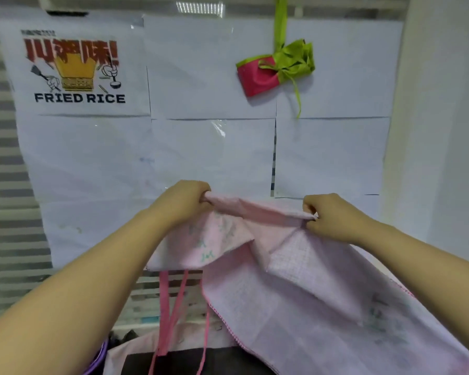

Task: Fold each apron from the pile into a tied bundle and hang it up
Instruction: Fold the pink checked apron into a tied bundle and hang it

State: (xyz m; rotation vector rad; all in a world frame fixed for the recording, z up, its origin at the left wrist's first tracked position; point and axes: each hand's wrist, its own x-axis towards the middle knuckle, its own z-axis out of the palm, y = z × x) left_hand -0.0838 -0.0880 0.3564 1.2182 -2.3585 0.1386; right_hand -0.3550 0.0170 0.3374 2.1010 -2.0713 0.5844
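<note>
Both hands were raised in front of the wall and each one was closed on the top edge of the pink apron [295, 280]. The left hand [184, 203] was curled into a fist, with a bunched corner of the cloth coming out between its fingers. The right hand [328, 216] pinched the other end of the same edge between the thumb and the bent fingers. The two hands were apart, and the edge ran stretched between them as a folded band.

The apron hung down from this band. On the left side a flap with a faint green print was folded over. On the right side the cloth fell in a wide sheet with a pink stitched border. Pink straps [171, 307] hung under the flap, down to a dark surface [173, 361] below.

Higher on the wall, a finished bundle [260, 79], pink with green ties, hung from a green strap [280, 23]. White sheets [214, 85] of paper covered the wall behind it. A poster [76, 69] with the words "FRIED RICE" was at the upper left. A purple thing [100, 355] showed at the bottom left corner; I could not tell what it was.
</note>
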